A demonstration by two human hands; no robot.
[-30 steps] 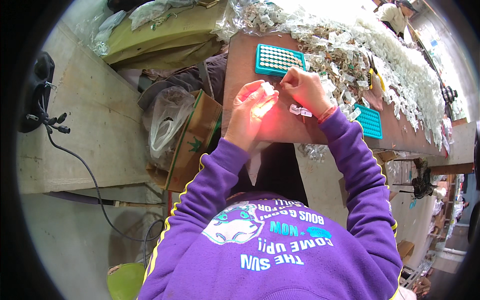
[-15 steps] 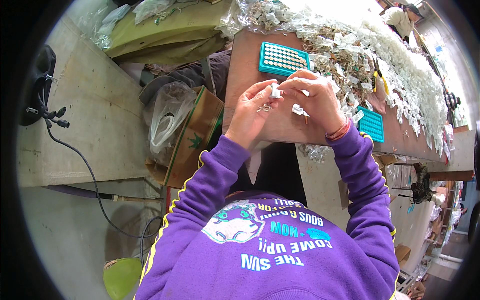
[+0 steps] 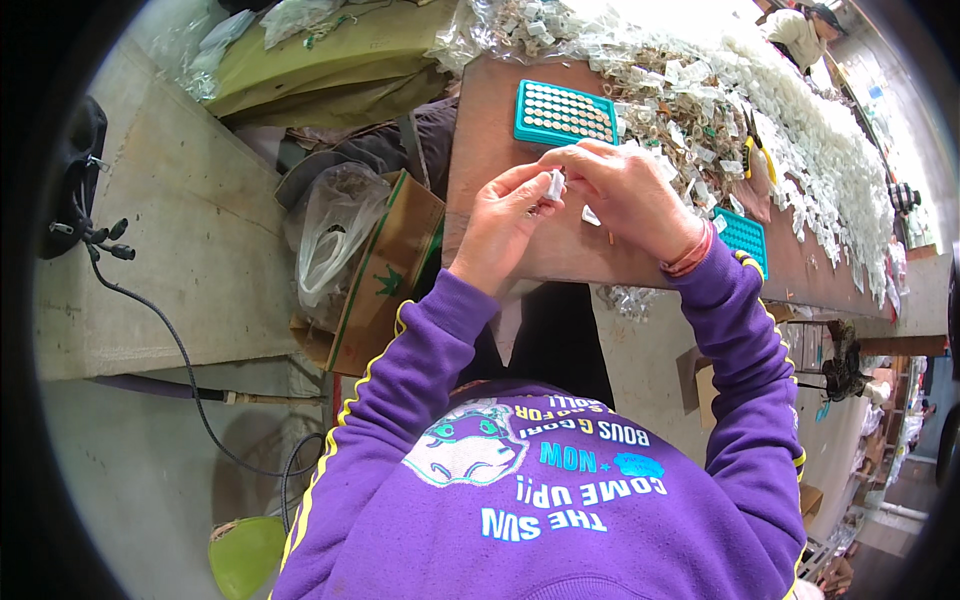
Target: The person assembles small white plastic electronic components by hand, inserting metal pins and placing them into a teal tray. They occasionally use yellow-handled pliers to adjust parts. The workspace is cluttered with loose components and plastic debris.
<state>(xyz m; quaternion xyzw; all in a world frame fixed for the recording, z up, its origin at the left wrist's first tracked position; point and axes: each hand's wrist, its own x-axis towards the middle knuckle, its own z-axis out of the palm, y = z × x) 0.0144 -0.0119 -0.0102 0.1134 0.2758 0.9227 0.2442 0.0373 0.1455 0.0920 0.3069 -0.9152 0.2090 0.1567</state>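
Over the near edge of the brown table, my two hands meet. My left hand [image 3: 500,225] is closed, pinching a small white piece [image 3: 555,184] between thumb and fingertips. My right hand [image 3: 632,190] arches over from the right, its fingertips drawn together at the upper end of that piece. Whether they grip the piece itself or something tiny on it is hidden. Just beyond the hands stands a teal tray [image 3: 520,132] with rows of small round metallic pieces. Another small white piece [image 3: 590,215] lies on the table under my right hand.
A large heap of small white and clear pieces [image 3: 700,110] covers the far and right table [image 3: 560,258]. Yellow-handled pliers [image 3: 755,155] lie there. A second teal tray [image 3: 742,238] is at the right, partly behind my sleeve. A cardboard box [image 3: 385,270] with a plastic bag stands left. Another person [image 3: 795,40] is far right.
My right hand has turned and closed in over the white piece, which is now tilted. My right forearm has shifted outward and covers more of the second tray.
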